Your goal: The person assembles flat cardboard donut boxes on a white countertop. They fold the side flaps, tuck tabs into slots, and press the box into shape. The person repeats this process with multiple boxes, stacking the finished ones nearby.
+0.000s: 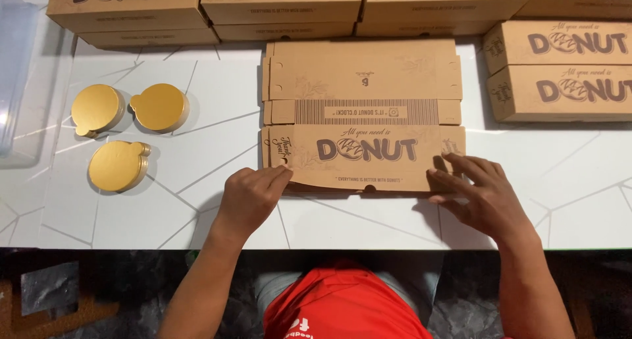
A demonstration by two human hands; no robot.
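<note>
A flat, unfolded brown cardboard box blank (362, 115) with dark print lies in the middle of the white table (210, 181). My left hand (250, 197) grips its near left corner, fingers curled on the front flap's edge. At the near right corner my right hand (477, 194) rests with fingers spread, pressing on the front flap. The near flap is slightly raised off the table.
Three stacks of round gold cake boards (97, 108) (160, 106) (118, 166) lie at the left. Assembled brown boxes (283, 6) line the far edge, and two more (559, 69) are stacked at the right. A clear plastic bin (13, 76) stands at far left.
</note>
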